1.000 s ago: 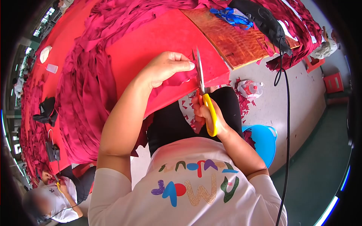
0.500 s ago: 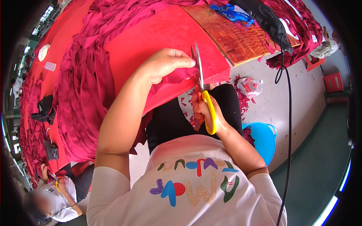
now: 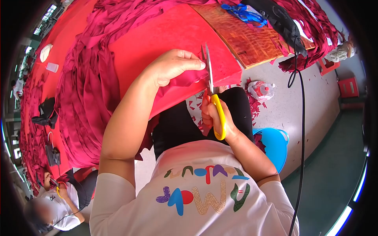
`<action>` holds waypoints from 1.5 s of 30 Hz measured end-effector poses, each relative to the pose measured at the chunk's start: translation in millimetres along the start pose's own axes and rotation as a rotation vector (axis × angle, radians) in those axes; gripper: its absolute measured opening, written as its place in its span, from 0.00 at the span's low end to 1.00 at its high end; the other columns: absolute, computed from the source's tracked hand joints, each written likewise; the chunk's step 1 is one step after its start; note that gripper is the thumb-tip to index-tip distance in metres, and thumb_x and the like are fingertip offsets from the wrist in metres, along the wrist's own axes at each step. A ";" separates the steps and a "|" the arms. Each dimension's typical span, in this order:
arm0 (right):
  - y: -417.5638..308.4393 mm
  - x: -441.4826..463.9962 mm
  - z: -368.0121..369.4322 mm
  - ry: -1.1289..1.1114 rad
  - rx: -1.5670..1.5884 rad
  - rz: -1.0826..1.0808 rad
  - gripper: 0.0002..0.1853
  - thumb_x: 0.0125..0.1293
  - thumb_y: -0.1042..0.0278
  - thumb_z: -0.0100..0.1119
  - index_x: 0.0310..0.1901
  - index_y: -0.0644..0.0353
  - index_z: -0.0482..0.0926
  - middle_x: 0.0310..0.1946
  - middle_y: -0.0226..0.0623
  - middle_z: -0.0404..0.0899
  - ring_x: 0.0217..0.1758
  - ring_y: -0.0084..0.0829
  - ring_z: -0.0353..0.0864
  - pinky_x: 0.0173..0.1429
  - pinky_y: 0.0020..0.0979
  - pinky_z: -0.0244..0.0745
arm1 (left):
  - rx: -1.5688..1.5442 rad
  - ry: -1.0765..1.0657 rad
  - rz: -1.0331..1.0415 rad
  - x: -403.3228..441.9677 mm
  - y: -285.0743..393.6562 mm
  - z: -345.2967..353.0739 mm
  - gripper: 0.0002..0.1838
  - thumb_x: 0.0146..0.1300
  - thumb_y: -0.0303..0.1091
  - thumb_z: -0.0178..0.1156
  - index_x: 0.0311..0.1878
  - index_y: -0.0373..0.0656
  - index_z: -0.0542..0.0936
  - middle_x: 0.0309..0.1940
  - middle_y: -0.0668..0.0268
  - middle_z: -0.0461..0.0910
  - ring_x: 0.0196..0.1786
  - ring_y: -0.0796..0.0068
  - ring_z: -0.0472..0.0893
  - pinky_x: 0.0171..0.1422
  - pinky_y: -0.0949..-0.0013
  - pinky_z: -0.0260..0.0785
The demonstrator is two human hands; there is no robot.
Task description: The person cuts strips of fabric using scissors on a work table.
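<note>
My left hand (image 3: pixel 173 66) pinches an end of dark red fabric (image 3: pixel 184 78) over the red tabletop near its corner. Just right of my fingertips stand the blades of the yellow-handled scissors (image 3: pixel 219 118), pointing away from me and slightly apart. My right hand (image 3: pixel 212 114) is closed round the scissors' handles, above my lap. Long dark red fabric strips (image 3: pixel 88 98) lie in a heap on the table, left of my left forearm.
Blue ribbons (image 3: pixel 246 15) and a black bag (image 3: pixel 275 19) lie on the wooden board (image 3: pixel 236 39). A blue basin (image 3: pixel 275 147) and a plastic bottle (image 3: pixel 262 90) stand on the floor amid scraps. A black cable hangs at right. Another person (image 3: pixel 65 204) holds scissors at lower left.
Both hands have shifted slightly away from me, with the fabric and the scissors. My grips look the same. The co-worker's hands at lower left have moved a little.
</note>
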State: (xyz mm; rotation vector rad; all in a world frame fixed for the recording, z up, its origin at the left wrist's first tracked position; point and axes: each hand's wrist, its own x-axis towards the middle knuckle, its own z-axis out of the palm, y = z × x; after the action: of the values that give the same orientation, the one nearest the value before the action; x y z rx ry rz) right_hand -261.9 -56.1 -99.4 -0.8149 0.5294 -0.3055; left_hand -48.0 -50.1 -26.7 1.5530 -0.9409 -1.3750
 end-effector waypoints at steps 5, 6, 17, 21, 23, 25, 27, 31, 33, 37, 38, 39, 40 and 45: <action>-1.0 -0.5 2.0 0.013 -0.015 0.003 0.05 0.63 0.70 0.51 0.35 0.59 0.67 0.20 0.24 0.62 0.18 0.15 0.58 0.19 0.18 0.51 | 0.000 -0.002 -0.005 0.2 -0.5 -0.9 0.08 0.59 0.36 0.65 0.38 0.43 0.83 0.34 0.72 0.81 0.42 0.82 0.75 0.51 0.75 0.65; -1.1 -0.6 2.7 0.029 -0.029 0.003 0.05 0.63 0.69 0.52 0.34 0.59 0.67 0.19 0.25 0.63 0.17 0.15 0.59 0.19 0.19 0.52 | 0.008 0.003 -0.002 0.0 -0.1 -0.8 0.08 0.59 0.36 0.65 0.38 0.43 0.83 0.34 0.72 0.81 0.42 0.82 0.75 0.51 0.75 0.65; -8.2 -7.8 2.6 0.245 -0.194 0.019 0.10 0.61 0.65 0.57 0.26 0.59 0.69 0.14 0.24 0.65 0.14 0.16 0.62 0.18 0.22 0.58 | 0.007 0.012 -0.013 -0.5 0.0 -1.4 0.08 0.59 0.36 0.65 0.37 0.43 0.83 0.33 0.71 0.81 0.42 0.81 0.76 0.52 0.75 0.65; -35.0 -21.0 2.9 0.281 -0.421 -0.180 0.12 0.56 0.72 0.61 0.38 0.65 0.70 0.24 0.28 0.72 0.28 0.19 0.71 0.33 0.22 0.69 | 0.002 -0.012 -0.002 -2.0 0.1 -3.4 0.10 0.59 0.37 0.65 0.40 0.42 0.82 0.36 0.71 0.81 0.44 0.81 0.76 0.53 0.75 0.65; -54.4 -22.3 -2.1 0.403 -0.770 -0.318 0.15 0.55 0.67 0.63 0.37 0.67 0.71 0.24 0.33 0.75 0.27 0.22 0.74 0.33 0.24 0.71 | -0.027 -0.045 0.039 -2.8 0.3 -4.4 0.14 0.59 0.36 0.66 0.45 0.39 0.81 0.39 0.66 0.82 0.47 0.79 0.77 0.58 0.74 0.65; -87.8 -21.7 9.0 0.555 -1.006 -0.252 0.11 0.55 0.67 0.61 0.34 0.67 0.74 0.28 0.37 0.79 0.32 0.24 0.78 0.38 0.27 0.73 | 0.011 -0.037 0.090 -6.3 0.7 -1.6 0.14 0.61 0.36 0.65 0.46 0.39 0.80 0.41 0.68 0.80 0.47 0.80 0.76 0.56 0.75 0.66; -116.1 -13.0 18.3 0.549 -1.168 -0.298 0.21 0.55 0.59 0.63 0.38 0.72 0.71 0.31 0.57 0.80 0.40 0.50 0.82 0.43 0.41 0.75 | 0.167 -0.017 0.179 -12.4 -1.4 3.3 0.16 0.61 0.37 0.65 0.48 0.38 0.78 0.42 0.67 0.79 0.46 0.79 0.77 0.53 0.74 0.69; -128.9 47.9 41.6 0.552 -1.555 -0.424 0.26 0.58 0.51 0.61 0.40 0.73 0.71 0.37 0.62 0.79 0.43 0.52 0.81 0.48 0.45 0.76 | 1.165 0.262 0.637 -60.1 -2.4 23.2 0.21 0.55 0.40 0.67 0.51 0.46 0.79 0.55 0.59 0.74 0.61 0.52 0.69 0.64 0.53 0.62; -104.4 93.8 37.4 0.535 -1.790 -0.721 0.26 0.58 0.51 0.60 0.41 0.70 0.70 0.38 0.57 0.78 0.45 0.50 0.80 0.45 0.41 0.78 | 1.130 0.330 0.615 -79.8 -19.8 28.9 0.16 0.59 0.38 0.63 0.50 0.46 0.80 0.55 0.61 0.74 0.62 0.55 0.68 0.66 0.55 0.60; -76.0 112.4 46.3 0.428 -1.894 -0.821 0.09 0.62 0.67 0.50 0.38 0.65 0.69 0.33 0.49 0.78 0.38 0.43 0.82 0.40 0.39 0.80 | 1.143 0.554 0.641 -134.0 -48.0 29.0 0.09 0.57 0.31 0.63 0.41 0.43 0.79 0.43 0.65 0.76 0.45 0.62 0.76 0.51 0.62 0.68; -76.3 108.7 44.1 0.413 -1.942 -0.843 0.05 0.63 0.71 0.46 0.37 0.63 0.69 0.32 0.48 0.78 0.33 0.42 0.83 0.35 0.38 0.80 | 1.168 0.598 0.596 -153.4 -54.2 29.7 0.09 0.56 0.30 0.63 0.40 0.43 0.80 0.41 0.66 0.76 0.43 0.63 0.76 0.49 0.62 0.69; -79.2 101.2 39.0 0.395 -2.006 -0.805 0.05 0.62 0.71 0.46 0.37 0.63 0.69 0.32 0.48 0.78 0.32 0.42 0.84 0.33 0.38 0.80 | 1.188 0.642 0.548 -175.3 -62.7 31.3 0.08 0.55 0.30 0.63 0.40 0.43 0.80 0.39 0.66 0.77 0.41 0.63 0.76 0.48 0.63 0.69; -84.9 90.9 31.9 0.380 -2.068 -0.763 0.05 0.62 0.72 0.46 0.37 0.63 0.69 0.32 0.48 0.78 0.31 0.42 0.84 0.31 0.38 0.80 | 1.219 0.646 0.490 -197.8 -73.1 32.0 0.09 0.54 0.29 0.64 0.40 0.45 0.80 0.37 0.66 0.76 0.39 0.63 0.77 0.46 0.63 0.70; -133.5 -0.5 -37.0 0.637 -1.937 -0.776 0.22 0.54 0.64 0.66 0.47 0.64 0.70 0.36 0.44 0.78 0.36 0.41 0.83 0.37 0.41 0.78 | 1.100 0.426 -0.005 -313.1 -102.1 39.9 0.19 0.47 0.31 0.69 0.45 0.43 0.80 0.38 0.64 0.80 0.37 0.62 0.80 0.41 0.65 0.74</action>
State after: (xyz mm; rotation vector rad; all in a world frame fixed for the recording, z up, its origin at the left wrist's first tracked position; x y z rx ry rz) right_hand -290.6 -165.5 -19.4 -2.8877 1.0639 -0.7760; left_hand -123.8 272.3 -9.3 2.4897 -1.5084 -0.4062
